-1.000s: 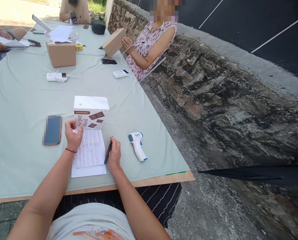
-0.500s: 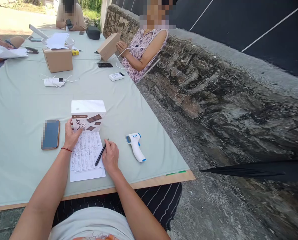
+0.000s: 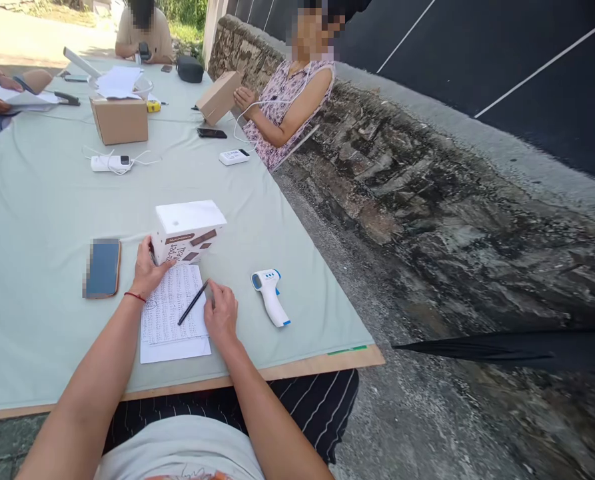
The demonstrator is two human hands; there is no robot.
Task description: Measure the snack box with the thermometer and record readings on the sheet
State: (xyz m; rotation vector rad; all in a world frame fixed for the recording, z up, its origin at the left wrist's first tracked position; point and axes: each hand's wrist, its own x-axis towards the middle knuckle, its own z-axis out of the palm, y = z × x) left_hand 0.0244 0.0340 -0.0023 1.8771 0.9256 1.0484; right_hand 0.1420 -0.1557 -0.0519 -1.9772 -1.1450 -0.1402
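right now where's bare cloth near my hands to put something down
Bare cloth lies left of the phone, between the box and the cabled device, and right of the thermometer. It is crowded where the left hand, paper, pen and right hand meet.
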